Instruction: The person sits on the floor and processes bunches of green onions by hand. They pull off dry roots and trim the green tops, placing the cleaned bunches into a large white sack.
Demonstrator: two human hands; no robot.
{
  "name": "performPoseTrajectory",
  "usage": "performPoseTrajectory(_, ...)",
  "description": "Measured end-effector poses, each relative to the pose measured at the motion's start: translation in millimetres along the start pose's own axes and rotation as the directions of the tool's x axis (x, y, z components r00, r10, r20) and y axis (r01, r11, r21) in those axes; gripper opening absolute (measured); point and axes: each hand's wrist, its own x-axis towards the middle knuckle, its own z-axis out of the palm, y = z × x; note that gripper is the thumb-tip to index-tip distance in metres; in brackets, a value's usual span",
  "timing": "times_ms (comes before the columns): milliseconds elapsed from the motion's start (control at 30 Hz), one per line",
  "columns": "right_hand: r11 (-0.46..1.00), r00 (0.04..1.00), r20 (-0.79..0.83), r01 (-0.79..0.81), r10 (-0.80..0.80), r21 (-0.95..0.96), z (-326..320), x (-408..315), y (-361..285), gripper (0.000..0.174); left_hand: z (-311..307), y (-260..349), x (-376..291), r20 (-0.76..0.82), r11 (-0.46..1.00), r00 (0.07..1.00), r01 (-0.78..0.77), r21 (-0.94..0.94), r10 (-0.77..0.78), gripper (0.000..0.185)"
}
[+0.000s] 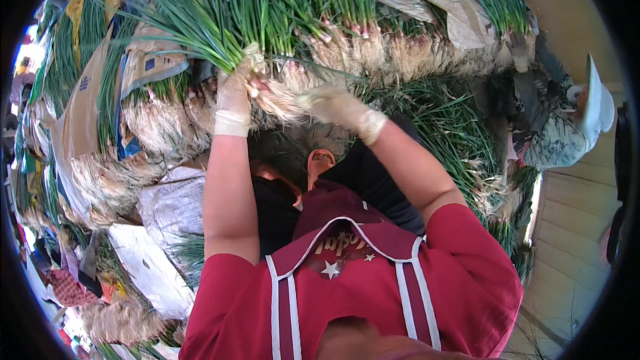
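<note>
My left hand [234, 97], in a cream glove, is closed around a bunch of spring onions [212, 42] just above its bulbs. The green leaves fan out to the upper left, and the pale roots [277, 97] point right. Beside those root ends is my gloved right hand [345, 107], blurred. Its fingers are at the root tips, but whether they grip them cannot be made out. Behind both hands stands a row of spring onion bunches [345, 15] with long dry roots facing me.
Loose green leaves [435, 125] are heaped at right. A person in a white hat [597, 102] sits beyond, a gloved hand [518, 50] at another spring onion bunch [495, 0]. Sacking [172, 200] and a white sheet [152, 267] lie at left among more rooted bunches [160, 122].
</note>
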Motion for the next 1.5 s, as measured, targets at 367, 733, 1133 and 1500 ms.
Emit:
performPoseTrajectory(367, 0.588, 0.853, -0.522, -0.427, 0.008, -0.688, -82.6, 77.2, 29.0, 0.03, -63.0, -13.4, 21.2, -0.081, 0.889, 0.966, 0.192, -0.416, -0.246, 0.017)
performPoseTrajectory(733, 0.908, 0.717, -0.659, -0.088, -0.228, -0.41, -101.4, 58.3, 23.6, 0.016, 0.6, -1.6, -17.5, 0.139, 0.877, 0.938, 0.346, -0.334, -0.317, 0.026)
performPoseTrajectory(1133, 0.831, 0.93, -0.357, 0.132, 0.085, 0.541, -16.7, 82.1, 17.1, 0.067, -23.6, -26.1, -28.9, 0.127, 0.888, 0.915, 0.403, -0.223, -0.383, 0.02)
performPoseTrajectory(1500, 0.971, 0.864, -0.442, 0.222, -0.24, -0.093, 17.4, 42.1, 25.8, 0.031, -13.1, -38.4, -25.7, 0.598, 0.749, 0.751, 0.561, -0.353, -0.28, 0.026)
